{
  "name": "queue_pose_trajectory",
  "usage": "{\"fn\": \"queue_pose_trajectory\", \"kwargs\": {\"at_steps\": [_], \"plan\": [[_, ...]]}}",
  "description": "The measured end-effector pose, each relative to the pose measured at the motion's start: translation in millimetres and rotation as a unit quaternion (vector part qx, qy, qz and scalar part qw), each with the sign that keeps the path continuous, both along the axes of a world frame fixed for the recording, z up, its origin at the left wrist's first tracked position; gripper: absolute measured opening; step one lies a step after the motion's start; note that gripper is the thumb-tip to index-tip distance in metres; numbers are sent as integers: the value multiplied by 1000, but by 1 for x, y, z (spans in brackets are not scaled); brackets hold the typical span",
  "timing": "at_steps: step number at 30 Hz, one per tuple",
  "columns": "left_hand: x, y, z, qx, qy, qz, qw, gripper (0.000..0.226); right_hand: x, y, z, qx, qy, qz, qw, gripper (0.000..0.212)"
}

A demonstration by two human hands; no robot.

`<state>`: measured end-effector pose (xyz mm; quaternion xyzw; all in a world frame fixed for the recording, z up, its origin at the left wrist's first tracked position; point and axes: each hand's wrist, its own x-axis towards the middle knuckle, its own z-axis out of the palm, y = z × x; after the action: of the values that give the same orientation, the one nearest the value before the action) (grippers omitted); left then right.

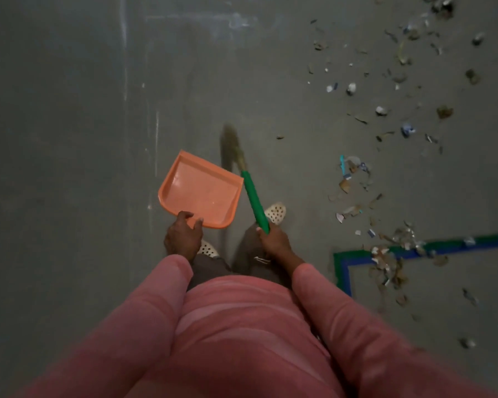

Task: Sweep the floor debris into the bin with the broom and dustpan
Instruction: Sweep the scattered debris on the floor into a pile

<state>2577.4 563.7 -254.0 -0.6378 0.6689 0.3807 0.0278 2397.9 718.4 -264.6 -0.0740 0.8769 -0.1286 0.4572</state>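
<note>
Above the grey floor [69,168], left hand [183,238] grips an orange dustpan [200,189], right hand [273,242] grips the green-handled broom [255,201].

dustpan [199,193]: orange | broom handle [255,201]: green | sleeves [354,320]: pink | floor tape [431,248]: green-blue | shoes [275,212]: white, perforated

Pink long sleeves [144,308], pink striped top, dark grey trousers [210,268], cream perforated clogs [276,211].

Bare grey concrete floor [69,139] under dim indoor light.
Pale chalky streaks [124,53] run along its left side and smudge its far end; at right, a strip of blue-and-green tape [342,271] marks a square corner on the floor.
</note>
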Motion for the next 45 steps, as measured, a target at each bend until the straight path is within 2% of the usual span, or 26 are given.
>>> {"fn": "queue_pose_trajectory", "kwargs": {"at_steps": [5, 7, 10, 13, 17, 18, 20, 21, 23, 25, 26, 28, 30, 32, 34, 37, 39, 41, 43, 45], "plan": [[-49, -28, -2, -1, -5, -53, 999, 33, -48, -10, -13, 17, -43, 49, 998, 40], [-71, -42, -4, -2, -2, -65, 998, 33, -68, -21, -20, 22, -50, 33, 998, 42], [-106, -60, -8, -3, -14, -65, 998, 33, -107, -36, -32, 31, -61, -33, 997, 42], [-143, -69, -12, -4, -26, -65, 998, 32, -163, -48, -53, 36, -70, -133, 988, 55], [-193, -73, -24, 9, -50, -65, 997, 32, -249, -41, -132, 4, -83, -290, 953, 85], [-204, -73, -27, 17, -52, -63, 997, 32, -269, -42, -141, -5, -77, -352, 933, 78], [-228, -72, -30, 26, -55, -60, 996, 33, -304, -63, -107, -23, -70, -468, 881, 36], [-239, -72, -30, 26, -54, -60, 996, 33, -320, -76, -87, -32, -53, -503, 862, 23], [-259, -75, -28, 23, -51, -63, 996, 34, -334, -93, -77, -56, -33, -530, 845, 17], [-277, -83, -23, 15, -48, -62, 997, 34, -325, -107, -60, -75, -10, -502, 862, 20], [-285, -87, -20, 11, -46, -63, 997, 34, -314, -109, -54, -70, 10, -465, 882, 23], [-300, -99, -14, 2, -48, -70, 996, 34, -293, -101, -41, -61, 9, -352, 934, 34], [-312, -114, -8, -11, -52, -71, 996, 33, -285, -90, -37, -63, -12, -246, 967, 41], [-323, -130, -2, -28, -56, -70, 996, 34, -293, -87, -39, -63, -36, -161, 984, 41], [-333, -146, 5, -46, -55, -71, 995, 34, -311, -92, -39, -44, -56, -124, 990, 39], [-347, -166, 13, -69, -45, -78, 994, 34, -333, -103, -52, 10, -85, -194, 977, 35], [-357, -180, 15, -78, -42, -85, 992, 35, -345, -117, -54, 28, -77, -314, 946, 41], [-368, -195, 15, -79, -30, -86, 993, 34, -353, -143, -36, 1, -57, -409, 911, 32], [-382, -213, 14, -76, -21, -86, 993, 34, -362, -173, -17, -27, -30, -430, 902, 19], [-398, -232, 12, -70, -12, -86, 994, 34, -377, -200, -5, -55, -7, -406, 912, 27]]}}
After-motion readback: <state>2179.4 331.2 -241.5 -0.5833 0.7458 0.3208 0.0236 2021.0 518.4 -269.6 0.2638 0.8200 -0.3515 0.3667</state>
